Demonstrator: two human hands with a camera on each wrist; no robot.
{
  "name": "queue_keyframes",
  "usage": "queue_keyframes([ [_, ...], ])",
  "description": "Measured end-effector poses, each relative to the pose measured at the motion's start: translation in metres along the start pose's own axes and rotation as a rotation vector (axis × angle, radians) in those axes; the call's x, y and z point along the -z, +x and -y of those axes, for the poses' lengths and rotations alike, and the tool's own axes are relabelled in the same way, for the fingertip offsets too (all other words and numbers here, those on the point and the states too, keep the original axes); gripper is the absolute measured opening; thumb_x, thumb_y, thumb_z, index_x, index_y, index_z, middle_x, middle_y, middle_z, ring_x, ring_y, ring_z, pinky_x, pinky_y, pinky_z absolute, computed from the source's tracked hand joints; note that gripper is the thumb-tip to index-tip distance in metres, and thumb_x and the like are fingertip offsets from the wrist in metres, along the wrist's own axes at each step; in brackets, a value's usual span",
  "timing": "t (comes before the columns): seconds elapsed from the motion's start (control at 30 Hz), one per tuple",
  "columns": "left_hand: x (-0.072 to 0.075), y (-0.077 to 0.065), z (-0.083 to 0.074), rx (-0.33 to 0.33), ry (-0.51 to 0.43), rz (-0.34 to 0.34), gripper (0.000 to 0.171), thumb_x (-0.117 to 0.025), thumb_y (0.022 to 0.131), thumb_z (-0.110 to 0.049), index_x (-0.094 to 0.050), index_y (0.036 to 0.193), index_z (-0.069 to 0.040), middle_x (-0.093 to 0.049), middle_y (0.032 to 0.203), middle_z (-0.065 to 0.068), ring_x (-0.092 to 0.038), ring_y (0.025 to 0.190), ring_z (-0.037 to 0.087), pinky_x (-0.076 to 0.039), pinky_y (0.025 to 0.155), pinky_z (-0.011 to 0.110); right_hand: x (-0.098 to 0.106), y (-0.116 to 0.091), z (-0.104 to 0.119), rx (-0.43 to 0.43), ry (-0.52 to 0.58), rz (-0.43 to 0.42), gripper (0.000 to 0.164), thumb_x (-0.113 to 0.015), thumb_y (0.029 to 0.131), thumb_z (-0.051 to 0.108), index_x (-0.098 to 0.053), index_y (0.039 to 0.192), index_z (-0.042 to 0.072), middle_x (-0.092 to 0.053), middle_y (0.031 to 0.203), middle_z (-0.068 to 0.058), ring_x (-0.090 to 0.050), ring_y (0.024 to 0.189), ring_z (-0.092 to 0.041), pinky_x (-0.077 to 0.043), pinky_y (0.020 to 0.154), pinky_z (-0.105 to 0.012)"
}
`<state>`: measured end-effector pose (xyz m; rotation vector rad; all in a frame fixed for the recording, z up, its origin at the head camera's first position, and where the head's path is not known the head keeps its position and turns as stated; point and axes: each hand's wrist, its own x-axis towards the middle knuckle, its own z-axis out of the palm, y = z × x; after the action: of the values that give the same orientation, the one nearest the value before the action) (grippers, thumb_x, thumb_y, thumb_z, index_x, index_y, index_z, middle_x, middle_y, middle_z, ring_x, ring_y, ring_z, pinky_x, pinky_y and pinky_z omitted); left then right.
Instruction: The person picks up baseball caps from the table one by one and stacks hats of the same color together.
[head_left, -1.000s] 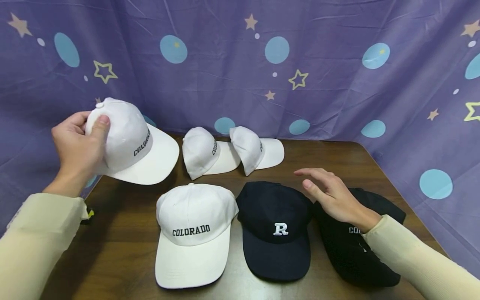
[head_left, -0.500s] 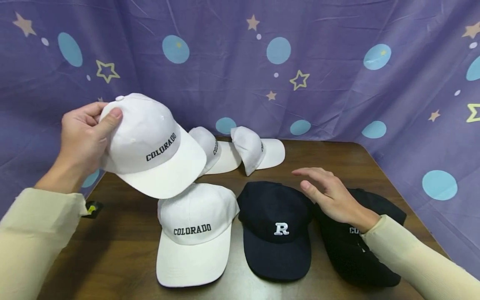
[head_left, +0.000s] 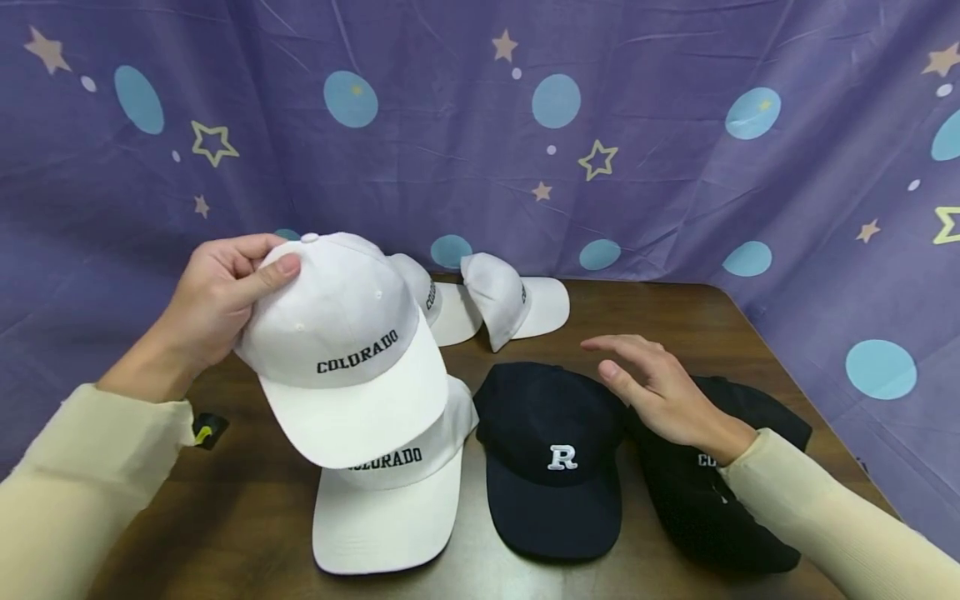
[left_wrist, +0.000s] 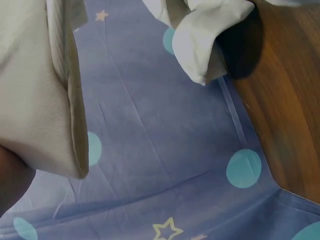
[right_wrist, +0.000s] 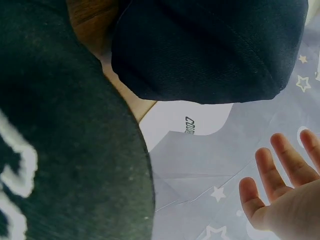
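Note:
In the head view, my left hand (head_left: 217, 292) pinches the crown of a white COLORADO cap (head_left: 345, 325), thumb on the front. That cap is held tilted over a second white COLORADO cap (head_left: 390, 525) on the table, covering most of its crown; whether the two touch I cannot tell. To the right lie a navy cap (head_left: 555, 508) with a white R and a black cap (head_left: 720, 517) with white letters, partly hidden by my right arm. Above the black cap hovers my right hand (head_left: 667, 392), fingers extended, holding nothing. The right wrist view shows its spread fingers (right_wrist: 295, 165).
Two white caps, one (head_left: 453, 317) partly covered by the held cap and one (head_left: 495, 292) beside it, sit at the back of the wooden table (head_left: 645, 312). A small dark item (head_left: 210, 431) with a yellow mark is by my left cuff. A purple curtain (head_left: 480, 167) stands behind.
My left hand has carried the white cap rightward and lower, from the left side to over the front white cap, its front turning more toward me. The right hand has barely moved.

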<state>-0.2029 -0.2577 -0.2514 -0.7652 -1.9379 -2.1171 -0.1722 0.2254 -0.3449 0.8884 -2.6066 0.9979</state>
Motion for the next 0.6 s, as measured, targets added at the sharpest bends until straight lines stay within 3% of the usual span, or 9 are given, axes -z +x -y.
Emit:
queue_keyframes([
  [0.43,-0.017,-0.014,0.011,0.062,0.085,0.3,0.024,-0.052,0.101,0.008,-0.074,0.105,0.0,-0.075,0.078,0.012,-0.072,0.061,0.02,-0.057,0.049,0.031,-0.006,0.008,0.011,0.042,0.017,-0.007,0.036,-0.055,0.106,0.018,-0.06,0.142,0.019,-0.06,0.142,0.0,-0.051,0.133,-0.021,-0.033,0.106,-0.055],
  [0.6,-0.022,-0.018,0.017,0.07,0.093,0.366,0.022,-0.053,0.1,0.009,-0.073,0.104,0.0,-0.074,0.078,0.012,-0.071,0.062,0.018,-0.057,0.05,0.031,-0.009,0.009,0.013,0.051,0.019,-0.005,0.036,-0.056,0.106,0.018,-0.06,0.142,0.02,-0.06,0.142,0.001,-0.051,0.133,-0.021,-0.033,0.106,-0.056],
])
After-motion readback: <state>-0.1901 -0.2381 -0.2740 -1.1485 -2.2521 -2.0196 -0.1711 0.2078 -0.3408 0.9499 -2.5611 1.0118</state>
